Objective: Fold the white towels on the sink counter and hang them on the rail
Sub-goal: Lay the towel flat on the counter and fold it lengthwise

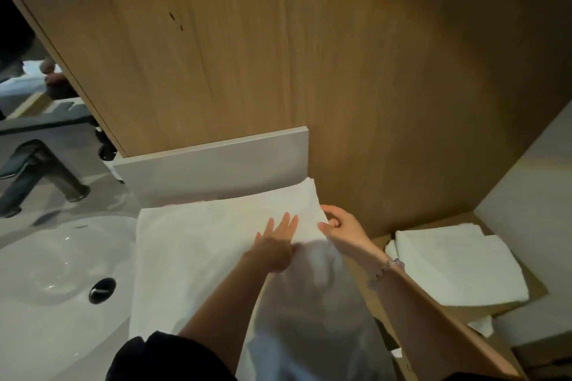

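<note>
Head view: white towel [198, 257] lies spread on the counter just beside the sink basin [40, 272], its near end hanging toward the person. Left hand [275, 244] presses flat on it with straight fingers; right hand [340, 226] pinches the far right edge. Recommended procedure: keep the flat hand as anchor, draw the pinched edge across, align the edges before creasing. Lower shelf [534, 292] at right carries folded towels [458, 266]. Basin contains its drain [102, 290]. No rail is visible.
</note>
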A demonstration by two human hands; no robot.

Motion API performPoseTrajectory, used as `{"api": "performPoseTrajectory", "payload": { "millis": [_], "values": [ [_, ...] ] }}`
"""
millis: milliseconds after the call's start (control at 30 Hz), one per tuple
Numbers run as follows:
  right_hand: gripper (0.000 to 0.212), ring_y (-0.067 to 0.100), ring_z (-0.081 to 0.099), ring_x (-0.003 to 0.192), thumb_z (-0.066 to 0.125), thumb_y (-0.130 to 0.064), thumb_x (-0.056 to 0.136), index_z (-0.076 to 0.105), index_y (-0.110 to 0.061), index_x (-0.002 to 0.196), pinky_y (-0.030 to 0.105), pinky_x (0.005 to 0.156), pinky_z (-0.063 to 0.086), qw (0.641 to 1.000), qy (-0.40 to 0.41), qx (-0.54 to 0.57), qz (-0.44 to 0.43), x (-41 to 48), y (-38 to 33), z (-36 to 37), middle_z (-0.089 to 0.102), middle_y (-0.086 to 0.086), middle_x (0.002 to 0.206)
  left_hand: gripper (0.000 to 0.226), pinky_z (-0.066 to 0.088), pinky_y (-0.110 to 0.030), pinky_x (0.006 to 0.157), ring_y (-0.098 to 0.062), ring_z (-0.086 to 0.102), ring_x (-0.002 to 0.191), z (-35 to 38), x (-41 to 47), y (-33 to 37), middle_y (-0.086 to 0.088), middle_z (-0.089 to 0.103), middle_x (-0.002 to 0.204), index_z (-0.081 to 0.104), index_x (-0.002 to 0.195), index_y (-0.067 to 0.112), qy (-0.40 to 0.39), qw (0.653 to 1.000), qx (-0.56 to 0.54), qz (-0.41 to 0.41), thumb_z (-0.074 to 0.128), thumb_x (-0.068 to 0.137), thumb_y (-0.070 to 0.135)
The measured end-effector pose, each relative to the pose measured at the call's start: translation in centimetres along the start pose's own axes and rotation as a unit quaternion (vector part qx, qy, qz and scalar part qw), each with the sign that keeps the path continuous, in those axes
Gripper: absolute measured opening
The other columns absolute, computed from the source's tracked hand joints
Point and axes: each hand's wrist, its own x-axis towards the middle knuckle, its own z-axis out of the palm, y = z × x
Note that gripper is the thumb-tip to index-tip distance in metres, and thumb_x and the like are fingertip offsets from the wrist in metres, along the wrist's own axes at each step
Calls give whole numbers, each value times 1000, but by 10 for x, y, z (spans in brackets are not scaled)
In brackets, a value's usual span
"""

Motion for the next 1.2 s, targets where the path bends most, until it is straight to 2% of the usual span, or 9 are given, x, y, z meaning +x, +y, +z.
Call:
{"api": "performPoseTrajectory", "payload": {
  "millis": [100, 200, 333, 500, 633, 733, 867, 1067, 1200],
  "values": [
    [7, 5, 40, 54, 54, -17, 90, 61, -19, 92, 19, 51, 31, 995, 16, -92, 18, 0, 0, -7, 46, -7, 60, 61, 2, -52, 115, -31, -11, 145, -2, 10, 0, 2, -15, 158, -9, 150, 26, -26, 999, 15, -14, 29, 102, 32],
    [40, 12, 31, 51, 55, -24, 90, 37, -19, 54, 27, 52, 26, 992, 22, -108, 56, 0, 3, -6, 35, -4, 53, 63, 3, -51, 116, -29, -13, 145, -3, 13, 2, 1, -17, 157, -10, 149, 25, -39, 999, 18, -27, 30, 102, 32],
    [26, 10, 47, 65, 55, -29, 93, 50, -16, 71, 21, 63, 38, 990, -78, 37, 112, -12, 3, -11, 52, -1, 72, 67, 0, -50, 115, -29, -15, 144, 6, 10, -1, 0, -19, 157, -11, 149, 24, -11, 999, 31, -32, 35, 101, 31],
    [5, 11, 57, 82, 53, -21, 95, 52, -16, 96, 22, 68, 45, 992, -105, -4, 76, -27, 9, -16, 59, 0, 91, 68, 1, -47, 117, -29, -11, 145, -6, 8, 9, -3, -20, 157, -11, 149, 23, -29, 998, 12, -59, 36, 100, 22],
    [8, 0, 49, 53, 57, -13, 86, 57, -17, 92, 15, 52, 37, 996, -40, 79, 15, -29, 5, -13, 53, -8, 62, 77, 26, -40, 111, -24, 22, 142, -56, -7, 35, 3, -5, 159, 5, 151, 24, 114, 985, 99, 84, 41, 88, -2],
    [15, 2, 47, 59, 54, -7, 88, 58, -19, 95, 16, 57, 38, 996, -5, 87, 21, -32, 3, -2, 52, -6, 67, 59, 38, -35, 96, -25, 42, 129, -81, -7, 59, 0, 29, 152, 38, 140, 24, 84, 943, 222, 232, 42, 87, -2],
    [11, 12, 53, 75, 54, -13, 88, 60, -22, 89, 21, 64, 42, 993, 35, 105, 45, -39, 6, 4, 60, -2, 81, 31, 40, -29, 74, -26, 56, 111, -86, 4, 65, -3, 57, 122, 61, 116, 17, 69, 919, 319, 221, 45, 92, 8],
    [24, 14, 47, 69, 55, -29, 90, 59, -8, 79, 27, 63, 36, 998, -14, -46, 30, -42, 5, -8, 53, 0, 73, 26, 47, -34, 81, -29, 58, 109, -87, 6, 66, -7, 60, 120, 61, 115, 11, 99, 911, 351, 192, 43, 97, 13],
    [39, 10, 39, 59, 56, -30, 91, 40, -21, 57, 27, 61, 30, 998, -45, -39, 23, -50, 9, -15, 43, -8, 59, 28, 47, -36, 84, -31, 59, 110, -89, 7, 61, -9, 60, 122, 60, 119, 10, 118, 911, 356, 174, 42, 97, 11]
  ]
}}
